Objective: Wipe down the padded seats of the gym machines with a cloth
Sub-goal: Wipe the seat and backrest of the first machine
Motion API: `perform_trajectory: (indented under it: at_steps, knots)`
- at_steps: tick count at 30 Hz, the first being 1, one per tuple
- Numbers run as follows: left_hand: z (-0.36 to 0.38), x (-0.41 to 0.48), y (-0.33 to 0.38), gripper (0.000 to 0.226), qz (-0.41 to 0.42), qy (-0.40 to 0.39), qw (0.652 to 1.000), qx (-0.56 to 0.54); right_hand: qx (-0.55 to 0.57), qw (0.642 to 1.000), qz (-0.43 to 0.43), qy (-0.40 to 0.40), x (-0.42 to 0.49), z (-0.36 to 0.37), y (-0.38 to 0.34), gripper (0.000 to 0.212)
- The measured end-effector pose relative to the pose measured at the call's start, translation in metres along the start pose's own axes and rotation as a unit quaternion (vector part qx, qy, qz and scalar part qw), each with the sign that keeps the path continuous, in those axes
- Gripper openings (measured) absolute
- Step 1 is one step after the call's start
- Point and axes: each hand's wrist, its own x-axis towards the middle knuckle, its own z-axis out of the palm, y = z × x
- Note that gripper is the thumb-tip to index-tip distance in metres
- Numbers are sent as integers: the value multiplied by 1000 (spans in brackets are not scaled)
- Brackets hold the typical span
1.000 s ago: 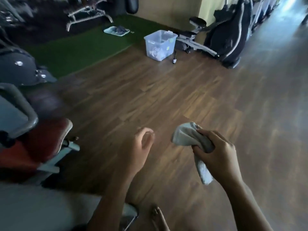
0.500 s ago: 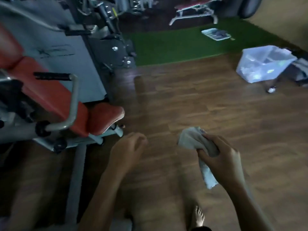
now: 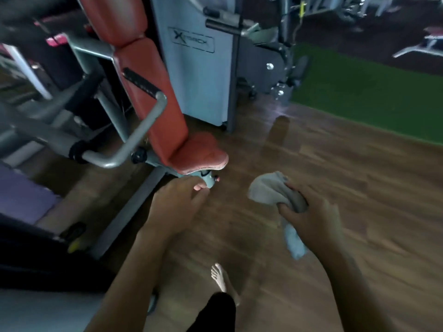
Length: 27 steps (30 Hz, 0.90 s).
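On the left stands a gym machine [image 3: 199, 68] with a grey bar [image 3: 134, 140] and a tall red back pad [image 3: 148, 92]. Its red padded seat [image 3: 199, 154] sticks out low, near the floor. The seat looks squashy and smooth, so a cloth should slide over it easily.

Just below the front of the seat is the left hand [image 3: 177, 204]. Its grip is loose, the fingers a little curled, and it holds nothing. It is hard to tell if it touches the post under the seat.

Next comes the cloth [image 3: 268, 192]. It is grey, soft and floppy, and it looks light. It is to the right of the seat and does not touch it. The right hand [image 3: 314, 219] has a tight grip around its middle. One end puffs out on top and the other hangs down below the fist. For wiping, a flat wad under the palm would likely work best.

Under it all is a brown wooden floor [image 3: 347, 188] with a bare foot [image 3: 220, 279] on it. Far right lies a green mat [image 3: 359, 92]. The room is dim and blurry.
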Motion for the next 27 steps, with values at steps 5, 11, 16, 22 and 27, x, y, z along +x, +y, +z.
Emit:
perform_trajectory:
  at_steps: [5,11,16,22,27]
  knots:
    - [22,80,-10,19,-53,22,998,-12,-18,998,-47,-38,106,14,13,49]
    - [43,169,-22,21,-100,27,994,-16,-14,993,-69,-92,230,32,16,47]
    - [58,216,-26,19,-135,65,988,-30,-9,984,-127,-127,319,65,16,45]
    - [95,263,-23,18,-250,119,960,-34,24,954,-205,-216,422,114,43,42]
    - [136,295,-22,15,-362,170,915,-51,54,921,-242,-299,509,167,77,44]
